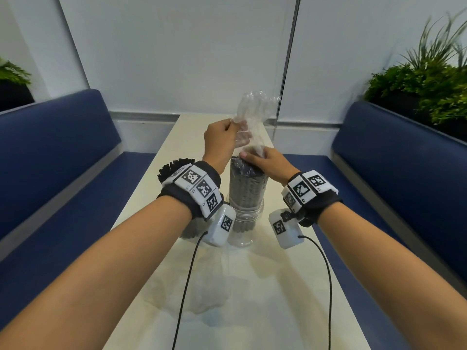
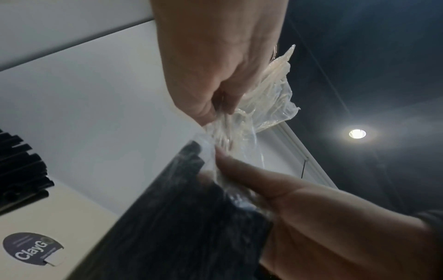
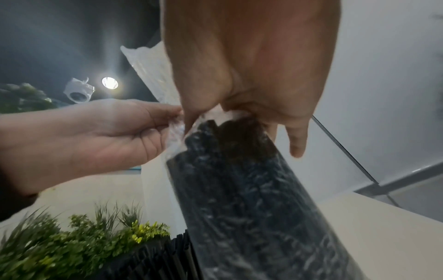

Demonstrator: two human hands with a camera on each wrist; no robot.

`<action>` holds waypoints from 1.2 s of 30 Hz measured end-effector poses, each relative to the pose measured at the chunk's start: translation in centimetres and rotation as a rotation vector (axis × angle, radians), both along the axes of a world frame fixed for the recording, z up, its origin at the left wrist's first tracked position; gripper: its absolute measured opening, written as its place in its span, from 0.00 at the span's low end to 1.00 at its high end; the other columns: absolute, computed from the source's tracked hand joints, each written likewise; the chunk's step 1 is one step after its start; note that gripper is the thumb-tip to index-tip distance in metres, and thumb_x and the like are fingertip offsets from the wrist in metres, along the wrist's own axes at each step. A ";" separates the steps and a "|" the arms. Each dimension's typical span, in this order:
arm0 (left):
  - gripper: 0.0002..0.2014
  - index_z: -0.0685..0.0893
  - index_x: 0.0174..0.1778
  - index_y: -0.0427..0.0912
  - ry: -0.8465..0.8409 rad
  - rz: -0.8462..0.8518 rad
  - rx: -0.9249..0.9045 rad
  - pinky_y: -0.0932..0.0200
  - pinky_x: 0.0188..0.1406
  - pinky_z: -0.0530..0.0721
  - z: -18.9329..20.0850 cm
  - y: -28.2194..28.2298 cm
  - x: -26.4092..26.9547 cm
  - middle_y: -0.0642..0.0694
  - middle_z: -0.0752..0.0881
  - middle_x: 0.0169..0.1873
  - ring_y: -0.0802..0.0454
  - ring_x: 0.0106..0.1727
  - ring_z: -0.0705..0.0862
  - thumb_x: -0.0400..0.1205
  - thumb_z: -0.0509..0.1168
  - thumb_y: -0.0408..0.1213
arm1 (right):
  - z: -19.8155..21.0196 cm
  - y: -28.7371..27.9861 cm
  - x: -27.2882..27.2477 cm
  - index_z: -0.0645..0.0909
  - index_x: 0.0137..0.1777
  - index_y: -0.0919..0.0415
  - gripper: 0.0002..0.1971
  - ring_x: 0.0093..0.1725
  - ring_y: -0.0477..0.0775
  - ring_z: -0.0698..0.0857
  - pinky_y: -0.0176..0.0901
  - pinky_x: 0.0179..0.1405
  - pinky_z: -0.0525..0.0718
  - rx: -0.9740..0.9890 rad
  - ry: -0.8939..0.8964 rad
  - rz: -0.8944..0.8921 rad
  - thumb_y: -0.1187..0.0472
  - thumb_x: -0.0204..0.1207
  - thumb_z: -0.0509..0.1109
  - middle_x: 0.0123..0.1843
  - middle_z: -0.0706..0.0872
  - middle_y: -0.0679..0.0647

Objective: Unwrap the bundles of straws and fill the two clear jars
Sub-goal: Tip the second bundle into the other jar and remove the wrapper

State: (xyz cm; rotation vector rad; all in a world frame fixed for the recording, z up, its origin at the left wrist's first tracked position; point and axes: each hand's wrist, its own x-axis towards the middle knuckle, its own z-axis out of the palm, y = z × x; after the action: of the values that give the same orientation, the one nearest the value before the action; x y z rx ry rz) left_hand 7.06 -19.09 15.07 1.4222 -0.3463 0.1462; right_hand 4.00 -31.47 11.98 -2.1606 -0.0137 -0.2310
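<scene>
Nearest the camera, a crumpled clear wrapper lies flat on the cream table, between the two forearms. Beyond it a clear jar stands upright at mid-table, with a bundle of black straws standing in it, the bundle sheathed in a clear plastic sleeve that rises loose above the straw tops. Right hand sits on top of the bundle, thumb and fingers curled around the gathered plastic at the straw ends; the little finger juts free. Left hand, higher and slightly farther, pinches the loose plastic between thumb and fingertips, its fingers closed narrow. Left of the bundle, largely hidden behind the left wrist, a second jar holds unwrapped black straws fanning outward. Blue benches flank the table; potted greenery sits far right.
</scene>
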 end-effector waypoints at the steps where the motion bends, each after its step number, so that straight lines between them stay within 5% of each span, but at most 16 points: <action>1: 0.10 0.85 0.48 0.30 -0.005 0.002 -0.008 0.65 0.35 0.88 0.0 0.0 0.1 0.38 0.87 0.42 0.53 0.35 0.90 0.82 0.64 0.33 | 0.5 0.1 -0.1 0.82 0.52 0.66 0.19 0.50 0.60 0.86 0.53 0.55 0.84 -0.044 -0.022 -0.063 0.49 0.74 0.68 0.49 0.87 0.61; 3: 0.11 0.84 0.54 0.32 -0.007 0.002 -0.011 0.59 0.46 0.88 0.0 0.1 0.2 0.37 0.87 0.48 0.45 0.48 0.88 0.81 0.64 0.34 | 1.2 0.2 -0.2 0.82 0.41 0.66 0.16 0.40 0.59 0.83 0.48 0.42 0.80 -0.079 -0.108 -0.198 0.51 0.77 0.66 0.39 0.85 0.62; 7: 0.34 0.73 0.72 0.37 0.049 -0.161 0.217 0.50 0.73 0.74 -1.1 0.7 0.6 0.40 0.80 0.68 0.47 0.67 0.79 0.72 0.73 0.45 | 1.6 0.6 -0.1 0.84 0.46 0.71 0.18 0.45 0.64 0.85 0.59 0.50 0.81 -0.089 -0.233 -0.296 0.54 0.79 0.64 0.43 0.88 0.67; 9: 0.45 0.70 0.74 0.40 0.071 -0.330 0.470 0.45 0.74 0.72 -2.2 1.1 0.2 0.42 0.80 0.68 0.46 0.68 0.79 0.61 0.77 0.50 | 1.5 0.8 0.0 0.84 0.50 0.70 0.16 0.49 0.65 0.86 0.58 0.53 0.82 -0.061 -0.230 -0.298 0.55 0.79 0.63 0.50 0.89 0.67; 14: 0.54 0.47 0.81 0.41 0.021 -0.315 0.669 0.53 0.72 0.71 -3.7 1.4 -0.6 0.42 0.70 0.76 0.46 0.75 0.71 0.68 0.77 0.46 | 1.7 1.6 -0.1 0.82 0.60 0.62 0.15 0.64 0.57 0.82 0.49 0.66 0.77 0.208 -0.177 -0.140 0.57 0.81 0.60 0.63 0.85 0.63; 18: 0.47 0.58 0.78 0.42 -0.033 -0.326 0.655 0.54 0.68 0.75 -3.3 1.3 -0.9 0.44 0.76 0.70 0.48 0.68 0.77 0.68 0.77 0.46 | 2.3 2.1 0.0 0.81 0.60 0.63 0.14 0.62 0.59 0.84 0.51 0.65 0.79 0.237 -0.127 -0.097 0.59 0.81 0.59 0.59 0.87 0.65; 22: 0.23 0.80 0.63 0.36 -0.160 -0.137 0.823 0.61 0.40 0.73 -2.7 0.9 -1.2 0.43 0.83 0.53 0.49 0.52 0.79 0.77 0.69 0.47 | 2.5 2.3 -0.1 0.79 0.64 0.64 0.15 0.67 0.60 0.80 0.50 0.65 0.76 0.239 -0.146 -0.086 0.62 0.81 0.58 0.65 0.83 0.63; 25: 0.15 0.86 0.59 0.38 -0.143 -0.057 0.779 0.60 0.47 0.72 -2.1 0.8 -1.0 0.39 0.87 0.55 0.44 0.57 0.82 0.80 0.66 0.41 | 2.6 2.3 -0.4 0.73 0.70 0.61 0.19 0.70 0.60 0.77 0.52 0.69 0.77 0.280 -0.141 -0.032 0.63 0.80 0.60 0.71 0.78 0.61; 29: 0.11 0.89 0.50 0.35 -0.152 0.046 0.699 0.62 0.44 0.72 -1.4 0.7 -0.8 0.36 0.90 0.48 0.44 0.51 0.85 0.80 0.66 0.38 | 2.2 1.6 -0.9 0.64 0.75 0.59 0.38 0.74 0.54 0.73 0.54 0.74 0.73 0.287 -0.041 -0.004 0.44 0.69 0.72 0.76 0.72 0.56; 33: 0.11 0.89 0.53 0.36 -0.094 0.072 0.591 0.59 0.49 0.80 -1.3 0.8 -0.5 0.38 0.90 0.50 0.45 0.54 0.85 0.77 0.67 0.34 | 1.9 0.8 -2.2 0.73 0.63 0.58 0.15 0.57 0.45 0.79 0.26 0.50 0.78 0.141 0.115 0.165 0.58 0.77 0.67 0.59 0.79 0.51; 35: 0.11 0.89 0.52 0.37 -0.081 0.079 0.516 0.54 0.57 0.82 -1.5 0.8 -0.5 0.38 0.90 0.50 0.43 0.55 0.86 0.76 0.69 0.35 | 1.1 0.4 -1.9 0.71 0.68 0.62 0.20 0.58 0.47 0.79 0.28 0.58 0.80 -0.028 0.088 0.192 0.60 0.77 0.67 0.61 0.79 0.53; 36: 0.11 0.89 0.52 0.36 -0.081 0.086 0.490 0.52 0.59 0.83 -1.5 0.7 -0.6 0.37 0.90 0.50 0.43 0.55 0.86 0.75 0.69 0.34 | 1.0 0.6 -1.9 0.71 0.69 0.61 0.23 0.62 0.52 0.79 0.41 0.66 0.80 -0.095 0.063 0.181 0.57 0.75 0.69 0.64 0.80 0.55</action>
State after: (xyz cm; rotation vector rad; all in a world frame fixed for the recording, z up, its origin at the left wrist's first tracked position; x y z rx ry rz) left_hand 6.48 -18.40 13.62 1.9207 -0.4051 0.1980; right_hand 2.08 -30.89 12.94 -2.2444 -0.1871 -0.0581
